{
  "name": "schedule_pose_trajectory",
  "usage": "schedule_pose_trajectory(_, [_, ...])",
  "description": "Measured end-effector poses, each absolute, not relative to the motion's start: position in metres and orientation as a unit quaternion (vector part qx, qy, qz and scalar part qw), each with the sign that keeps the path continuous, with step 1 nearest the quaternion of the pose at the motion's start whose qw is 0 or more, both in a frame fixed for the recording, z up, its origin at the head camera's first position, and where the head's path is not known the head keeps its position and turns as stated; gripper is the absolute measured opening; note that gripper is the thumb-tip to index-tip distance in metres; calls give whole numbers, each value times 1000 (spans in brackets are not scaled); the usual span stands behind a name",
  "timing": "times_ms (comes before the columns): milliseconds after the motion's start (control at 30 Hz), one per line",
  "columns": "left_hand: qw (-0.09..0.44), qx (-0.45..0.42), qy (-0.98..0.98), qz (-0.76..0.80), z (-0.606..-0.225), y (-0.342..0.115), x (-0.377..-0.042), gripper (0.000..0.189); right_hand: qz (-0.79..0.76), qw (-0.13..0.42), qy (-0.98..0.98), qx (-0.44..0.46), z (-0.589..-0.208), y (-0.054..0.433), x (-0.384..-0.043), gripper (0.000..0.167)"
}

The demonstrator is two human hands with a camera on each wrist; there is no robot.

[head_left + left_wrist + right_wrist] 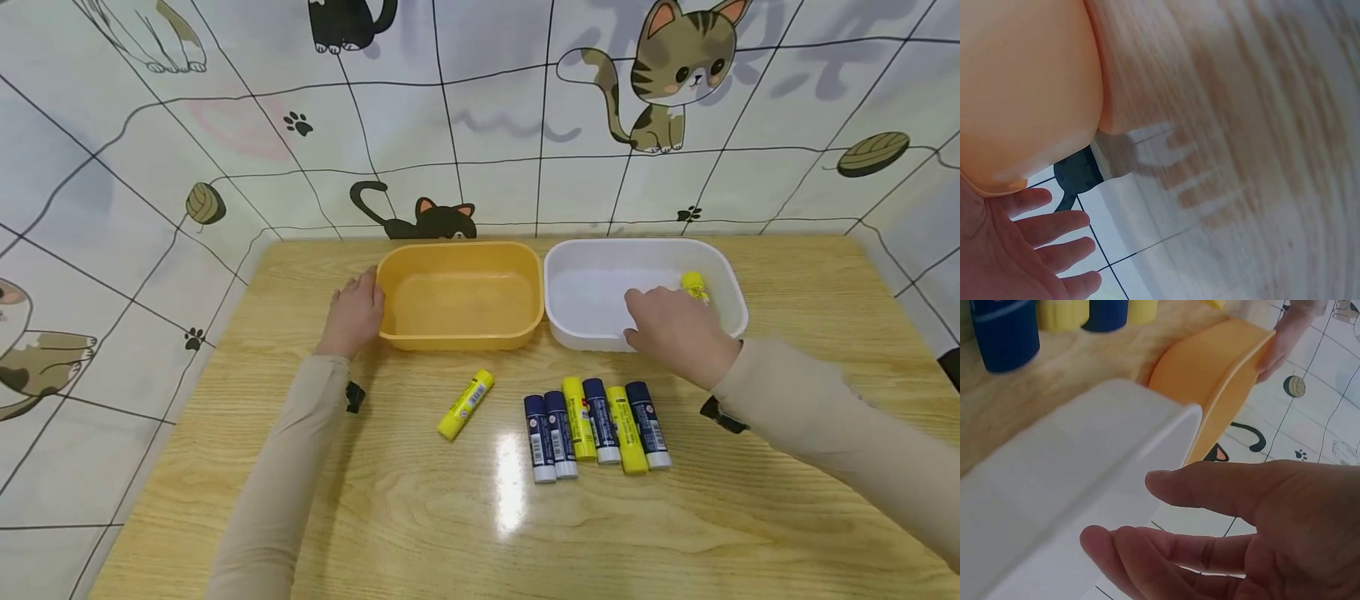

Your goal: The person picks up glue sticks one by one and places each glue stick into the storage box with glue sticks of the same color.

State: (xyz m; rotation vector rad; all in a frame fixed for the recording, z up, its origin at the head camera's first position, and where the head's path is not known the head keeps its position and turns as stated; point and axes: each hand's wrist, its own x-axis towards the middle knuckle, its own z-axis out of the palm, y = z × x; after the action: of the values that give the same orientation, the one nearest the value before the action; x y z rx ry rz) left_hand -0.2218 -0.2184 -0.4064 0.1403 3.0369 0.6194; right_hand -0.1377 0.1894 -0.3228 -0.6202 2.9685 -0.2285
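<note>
My left hand (352,312) rests against the left end of the orange bin (459,342). In the left wrist view its fingers (1063,226) are extended beside the bin's wall. Over the front right of the white bin (592,340) hovers my right hand (678,332). The right wrist view shows a gap between its thumb and fingers (1141,547), with nothing held. A yellow glue stick (694,286) lies inside the white bin, partly hidden by that hand. Another yellow glue stick (466,405) lies slanted on the table before the orange bin.
Several navy glue sticks (602,421) and yellow glue sticks (627,429) lie side by side in a row before the white bin. Both bins stand near the back edge of the wooden table (420,517). Cat-patterned tiled wall covering (495,125) rises behind and at the sides.
</note>
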Motion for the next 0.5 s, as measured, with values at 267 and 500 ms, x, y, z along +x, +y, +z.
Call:
schedule_pose_trajectory(267, [15, 45, 979, 199, -408, -219, -223, 51, -78, 29, 971, -226, -333, 185, -117, 26])
schedule_pose_trajectory(500, [11, 48, 979, 198, -408, -218, -223, 50, -68, 9, 969, -237, -344, 183, -98, 25])
